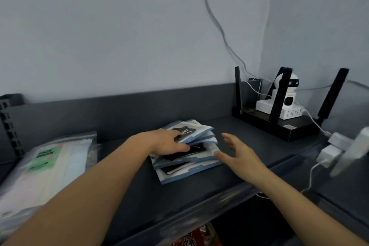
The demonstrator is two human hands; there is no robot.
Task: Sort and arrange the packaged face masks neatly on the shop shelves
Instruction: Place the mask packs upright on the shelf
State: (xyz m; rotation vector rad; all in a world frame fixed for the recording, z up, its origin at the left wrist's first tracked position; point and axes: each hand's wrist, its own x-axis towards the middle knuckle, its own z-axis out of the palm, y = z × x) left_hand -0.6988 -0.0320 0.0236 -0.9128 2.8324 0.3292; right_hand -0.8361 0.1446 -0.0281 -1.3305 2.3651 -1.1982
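Left hand (167, 143) grips flat, glossy blue-edged mask packets (192, 158) on matte dark shelf (249, 132).

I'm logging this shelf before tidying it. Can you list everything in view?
mask packets: several, blue and white, untidy stack mid-shelf
bagged masks: count unclear, clear bags with a green label, left end of the shelf
router: one, black, upright antennas, right rear of the shelf
box: one, white, on the router
camera: one, white, on the box
plugs: blurred, white, far right
cable: one, grey, down the wall
shelf: dark grey, under all of these
red package: mostly hidden, below the shelf
left hand: on the stack, fingertips tucked among the packets
right hand: fingers spread, just right of the stack
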